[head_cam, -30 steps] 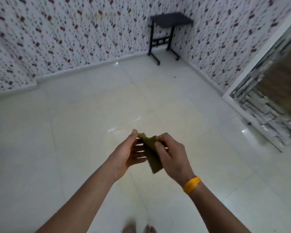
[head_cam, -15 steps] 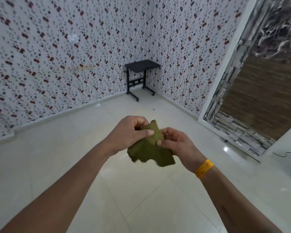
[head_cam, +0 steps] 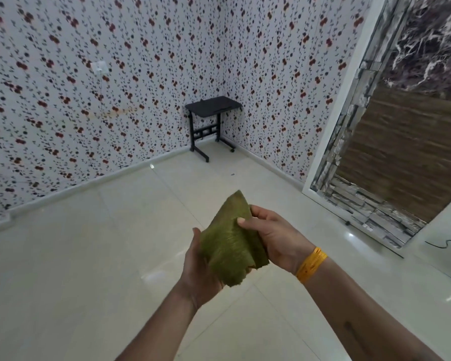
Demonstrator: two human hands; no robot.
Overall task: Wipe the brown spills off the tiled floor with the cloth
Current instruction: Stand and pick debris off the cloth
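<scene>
An olive-green cloth (head_cam: 228,241) is held up in front of me, well above the pale tiled floor (head_cam: 94,256). My left hand (head_cam: 197,272) cups it from below and behind. My right hand (head_cam: 274,237), with a yellow band at the wrist, grips its upper right edge with thumb on top. The cloth hangs partly folded, one corner pointing up. No brown spill shows on the visible tiles; a tiny dark speck (head_cam: 232,174) lies far off near the right wall.
A small black side table (head_cam: 213,108) stands in the far corner against flowered wallpaper. A stone-clad frame with a dark brown panel (head_cam: 391,157) fills the right side. A thin black cable (head_cam: 445,242) lies on the floor at far right.
The view has tilted upward from the floor to the walls. The cloth has been spread from a small bunched piece into a wider sheet, and my left hand has shifted beneath it.
</scene>
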